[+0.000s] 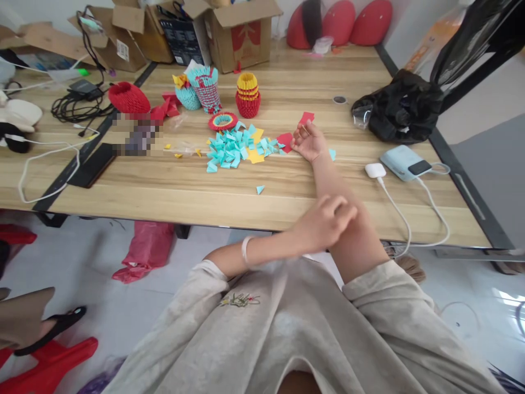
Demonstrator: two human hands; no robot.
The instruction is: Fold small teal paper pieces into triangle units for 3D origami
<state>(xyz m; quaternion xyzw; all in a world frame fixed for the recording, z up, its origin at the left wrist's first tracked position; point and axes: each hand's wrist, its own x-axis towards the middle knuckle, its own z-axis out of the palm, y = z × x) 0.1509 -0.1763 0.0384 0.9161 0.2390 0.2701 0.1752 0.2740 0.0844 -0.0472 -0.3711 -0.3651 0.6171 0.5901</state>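
Worktop [184, 200] carried everything. Teal pile [229, 148] sat mid-worktop. Left hand [324, 221] loosely half-curled against right forearm, nothing seen in it. Right hand [310, 143] palm up, half-curled by red paper [285, 142]; couldn't tell whether it gripped anything. Likely a break in the paper work; picking up pieces called for lifting left hand off forearm.

Left hand [324, 221] — at right forearm [334, 178] | right hand [309, 142] — near red paper [284, 142] | turquoise pieces [229, 146] heaped nearby
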